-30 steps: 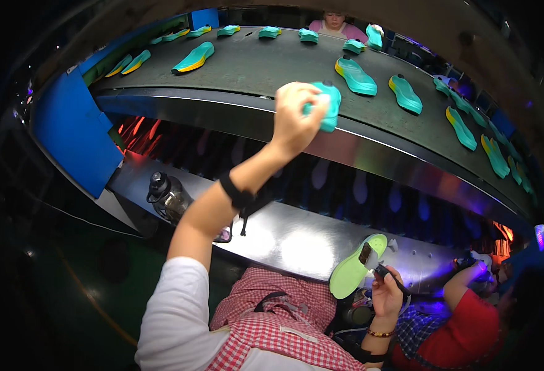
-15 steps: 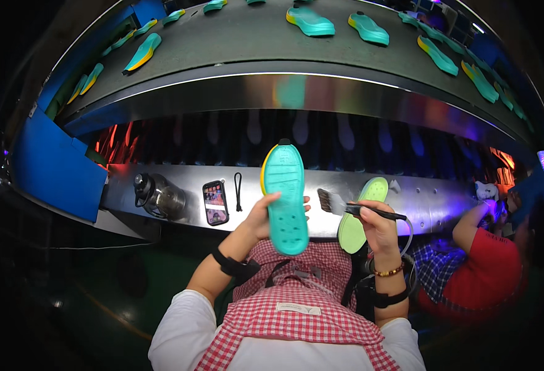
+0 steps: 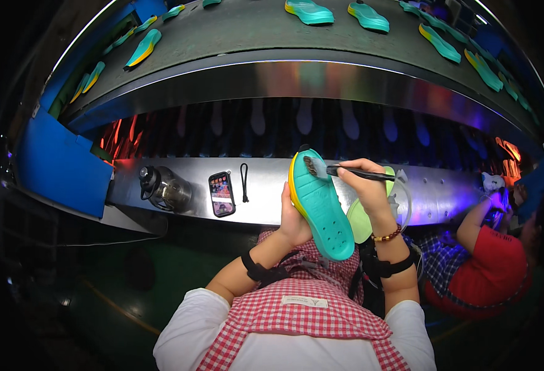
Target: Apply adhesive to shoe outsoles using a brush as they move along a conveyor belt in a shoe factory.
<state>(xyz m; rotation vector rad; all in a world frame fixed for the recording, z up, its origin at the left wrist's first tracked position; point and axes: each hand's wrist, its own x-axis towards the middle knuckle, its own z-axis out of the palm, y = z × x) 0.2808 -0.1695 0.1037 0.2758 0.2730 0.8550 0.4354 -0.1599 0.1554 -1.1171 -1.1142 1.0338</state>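
Observation:
My left hand grips a teal shoe sole with a yellow side edge and a black tip at its far end. The sole tilts, its far end leaning left, and small holes dot its near end. In my right hand is a brush with a black handle and a hose running from it. Its dark bristles lie against the far part of the sole. Under my right wrist, a pale green sole rests on the metal ledge, partly covered by my hand and forearm.
On the metal ledge stand a dark bottle, a phone and a black strap. Beyond, a conveyor belt carries several teal soles. A person in red sits at the right.
The brush has moved left and away from me onto the sole. My left hand has shifted right, and the sole has turned so its near end points right.

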